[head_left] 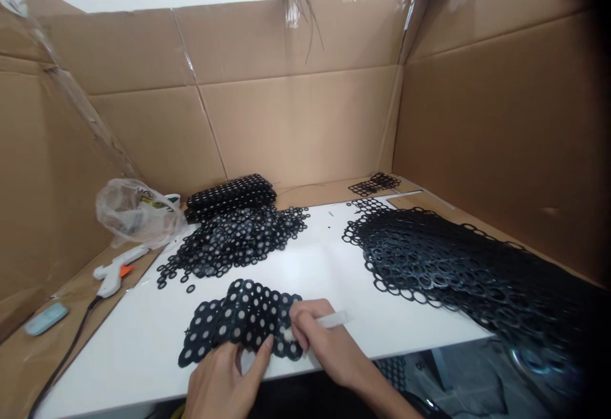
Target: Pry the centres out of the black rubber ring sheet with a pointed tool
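Note:
A black sheet of joined rings with pale round holes [229,323] lies near the front edge of the white board, its middle raised in a hump. My left hand [229,374] grips its near edge, thumb on the sheet and other fingers partly hidden. My right hand [321,336] is closed around a slim whitish stick [334,319], shaped like a pen or glue stick. Its pale lower end meets the right part of the sheet. What the stick is exactly cannot be made out.
Loose black rings [233,241] are heaped behind the sheet, before a rolled black mesh [231,193]. Black ring netting [429,253] covers the right side. At left are a white glue gun [113,274], its cord, a light-blue case [46,319] and a plastic bag [138,215]. Cardboard walls [296,100] surround the board.

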### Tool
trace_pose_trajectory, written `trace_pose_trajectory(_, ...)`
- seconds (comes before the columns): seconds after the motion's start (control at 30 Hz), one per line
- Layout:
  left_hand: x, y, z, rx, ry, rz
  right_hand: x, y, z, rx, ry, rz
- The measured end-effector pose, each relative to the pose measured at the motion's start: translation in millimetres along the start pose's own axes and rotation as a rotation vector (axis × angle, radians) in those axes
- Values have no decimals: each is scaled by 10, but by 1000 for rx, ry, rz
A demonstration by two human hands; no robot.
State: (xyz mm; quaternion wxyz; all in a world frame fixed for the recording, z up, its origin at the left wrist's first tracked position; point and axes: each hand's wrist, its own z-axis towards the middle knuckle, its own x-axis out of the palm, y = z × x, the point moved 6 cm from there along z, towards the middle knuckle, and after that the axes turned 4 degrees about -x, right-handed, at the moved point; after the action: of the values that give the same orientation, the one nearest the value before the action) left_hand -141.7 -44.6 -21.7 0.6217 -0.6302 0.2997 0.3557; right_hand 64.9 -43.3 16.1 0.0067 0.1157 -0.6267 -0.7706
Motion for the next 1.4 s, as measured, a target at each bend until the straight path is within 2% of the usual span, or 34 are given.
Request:
trace_pose_trajectory(0.23,79,142,68,-16,73,-167,37,40,-24,-50,63,6)
trace_pose_trajectory(0.5,34,98,73,-25,53,-322,68,50,-31,-49,106,10)
trace_pose_trajectory(0.63,32,73,91,-27,106,-376,70,78,-36,-64,110,5)
trace_pose_trajectory(0.83,-10,22,77,-40,54,-443,76,104,-51,-115,134,-39)
trace_pose_trajectory(1.03,41,-30,60,38,153,-615,215,141,-96,-243,203,-330)
trace_pose_trajectory(1.17,23,-3,65,41,81,-602,291,156,-115,-335,209,-481)
trace_pose_trajectory(1.4,5,56,62,33,15,-598,349,74,-124,-394,225,-642)
